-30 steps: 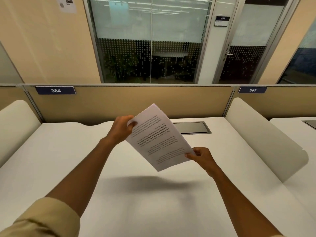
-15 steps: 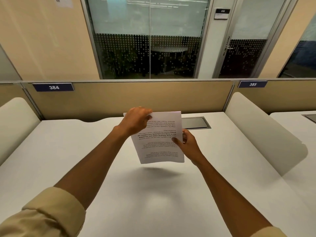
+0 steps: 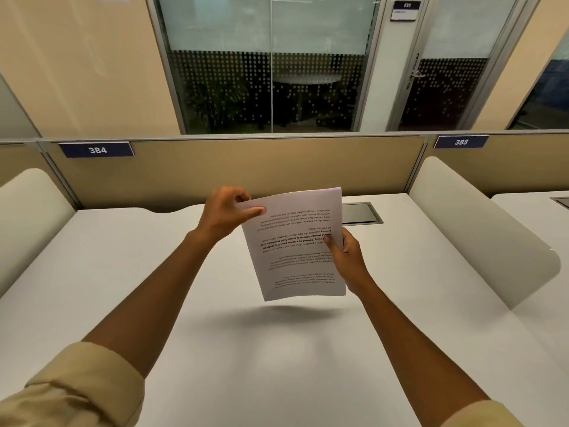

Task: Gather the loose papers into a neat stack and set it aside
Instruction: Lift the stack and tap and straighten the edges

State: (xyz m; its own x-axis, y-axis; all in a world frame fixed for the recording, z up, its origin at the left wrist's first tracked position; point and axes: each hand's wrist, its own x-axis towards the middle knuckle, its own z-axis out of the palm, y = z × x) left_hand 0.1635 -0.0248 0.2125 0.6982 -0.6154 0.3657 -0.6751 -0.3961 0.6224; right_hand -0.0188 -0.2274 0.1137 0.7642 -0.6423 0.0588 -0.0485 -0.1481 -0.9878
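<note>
A thin stack of white printed papers (image 3: 292, 251) hangs upright in the air above the middle of the white desk (image 3: 277, 365), its text upside down to me. My left hand (image 3: 226, 215) pinches the stack's top left corner. My right hand (image 3: 346, 257) grips its right edge, thumb on the front. The bottom edge floats a little above the desk and casts a shadow there. No other loose sheet shows on the desk.
A tan partition (image 3: 246, 167) with the label 384 (image 3: 97, 149) closes the back of the desk. A grey cable hatch (image 3: 360, 213) lies behind the papers. Rounded white dividers stand at the left (image 3: 27, 217) and right (image 3: 480, 229).
The papers have turned from a slanted, nearly flat hold to upright and squared. My hands have come closer together, the right one sliding up the right edge.
</note>
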